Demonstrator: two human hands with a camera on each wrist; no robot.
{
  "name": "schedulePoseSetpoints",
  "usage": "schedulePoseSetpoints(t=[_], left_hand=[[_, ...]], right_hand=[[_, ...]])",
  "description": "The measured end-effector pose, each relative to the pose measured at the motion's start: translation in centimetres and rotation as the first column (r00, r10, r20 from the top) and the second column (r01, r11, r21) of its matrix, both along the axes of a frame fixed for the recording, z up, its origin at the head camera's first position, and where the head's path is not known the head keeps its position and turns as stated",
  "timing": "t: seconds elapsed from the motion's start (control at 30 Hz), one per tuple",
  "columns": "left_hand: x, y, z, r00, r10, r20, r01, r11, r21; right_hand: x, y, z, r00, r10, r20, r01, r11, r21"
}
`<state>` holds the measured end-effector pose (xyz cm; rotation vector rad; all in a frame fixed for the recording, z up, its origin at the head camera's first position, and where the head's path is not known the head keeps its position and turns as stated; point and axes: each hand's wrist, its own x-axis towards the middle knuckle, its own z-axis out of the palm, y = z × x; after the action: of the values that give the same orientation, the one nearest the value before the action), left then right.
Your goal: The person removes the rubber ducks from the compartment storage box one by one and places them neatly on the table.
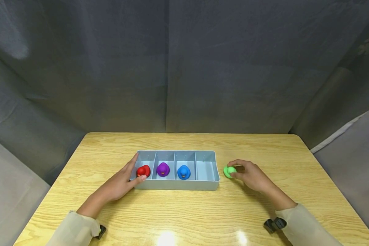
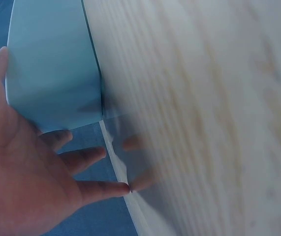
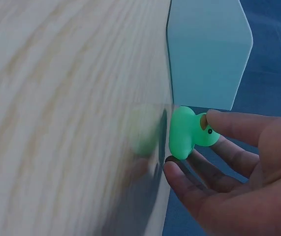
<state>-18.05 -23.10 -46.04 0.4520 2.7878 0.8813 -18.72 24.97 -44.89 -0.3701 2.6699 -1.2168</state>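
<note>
Lengthwise, a grey tray [image 1: 176, 185] sits on the wooden table [image 1: 178, 215], split into four compartments. From the left, the first holds a red duck [image 1: 143, 171], the second a purple duck [image 1: 163, 169], the third a blue duck [image 1: 183, 172]. Just beyond the fourth, outside the tray's right end, the right hand [image 1: 251, 175] pinches a green duck [image 1: 229, 171]. The left hand [image 1: 120, 182], fingers extended, rests at the tray's left end, its thumb by the front rim.

Tray [image 1: 176, 185] Seen Three Ways

The tabletop [image 1: 178, 212] was viewed from the head, forward and down. From both wrists, low and near, the tray's outside was faced; the green duck [image 1: 231, 171] was shared by head and right-wrist views.
</note>
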Motion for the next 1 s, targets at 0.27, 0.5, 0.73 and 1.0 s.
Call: schedulePoseSetpoints(t=[0.27,0.5,0.73,1.0], left_hand=[[-0.06,0.02,0.06,1.0,0.0,0.01,0.0,1.0,0.0],[-0.02,0.02,0.07,1.0,-0.002,0.002,0.002,1.0,-0.002],[-0.01,0.05,0.09,1.0,0.003,0.01,-0.003,1.0,-0.001],[0.04,0.06,0.13,1.0,0.004,0.013,-0.004,1.0,0.0]], right_hand=[[-0.2,0.34,-0.58,1.0,0.001,0.01,-0.001,1.0,0.013],[-0.31,0.51,-0.64,1.0,0.01,0.007,-0.01,1.0,0.005],[-0.29,0.61,-0.44,1.0,0.009,0.027,-0.009,1.0,-0.009],[-0.44,0.63,0.11,1.0,-0.012,0.026,0.012,1.0,-0.002]])
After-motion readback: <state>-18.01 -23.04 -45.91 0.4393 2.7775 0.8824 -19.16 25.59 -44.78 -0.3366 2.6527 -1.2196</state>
